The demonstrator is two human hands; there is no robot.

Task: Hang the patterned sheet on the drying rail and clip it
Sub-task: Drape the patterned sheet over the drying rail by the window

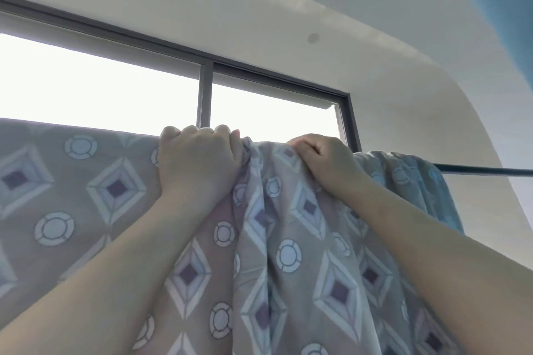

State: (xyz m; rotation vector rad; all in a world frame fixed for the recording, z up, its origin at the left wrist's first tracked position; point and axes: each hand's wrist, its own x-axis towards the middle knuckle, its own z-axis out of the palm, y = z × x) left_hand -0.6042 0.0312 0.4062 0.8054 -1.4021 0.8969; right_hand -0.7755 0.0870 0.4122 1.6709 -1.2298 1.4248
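The patterned sheet (288, 253), grey-brown with white diamonds and rings, hangs over the drying rail (487, 171), a dark bar whose bare end shows at the right. To the left the sheet lies flat and spread; in the middle it is bunched into folds. My left hand (199, 161) grips the sheet's top edge over the rail, fingers curled over it. My right hand (323, 158) pinches bunched cloth at the top, just to the right. No clip is in view.
Behind the rail is a bright window with a dark frame (205, 95), close behind the hands. White ceiling and wall curve above and to the right. A blue cloth (444, 190) hangs at the sheet's right end.
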